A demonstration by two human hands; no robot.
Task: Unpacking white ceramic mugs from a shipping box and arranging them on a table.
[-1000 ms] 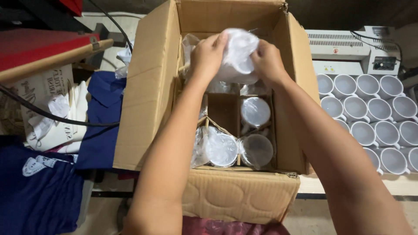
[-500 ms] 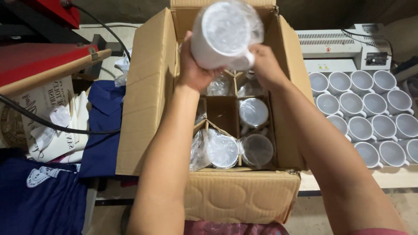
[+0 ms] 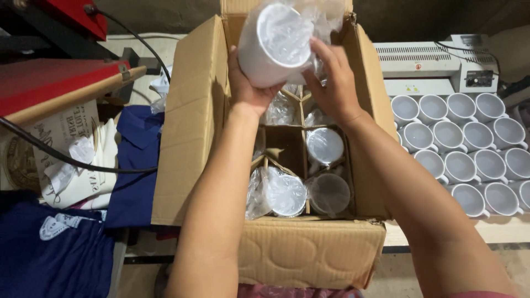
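White ceramic, a plastic-wrapped mug [image 3: 274, 44] is hanging above the far end of the cardboard box [image 3: 187, 127], mouth tipping toward the camera. The left hand [image 3: 248, 88] is cupping it from below, its grip curled round the wall; the right hand [image 3: 331, 83] is pinching the wrap. Below, divider cells are holding more wrapped mugs [image 3: 326, 146]; bare mugs [image 3: 464, 149] are crowding the worktop on the right.

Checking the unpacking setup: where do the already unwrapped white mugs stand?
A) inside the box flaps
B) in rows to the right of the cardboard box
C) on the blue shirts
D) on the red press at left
B: the bare white mugs stand in rows right of the cardboard box.
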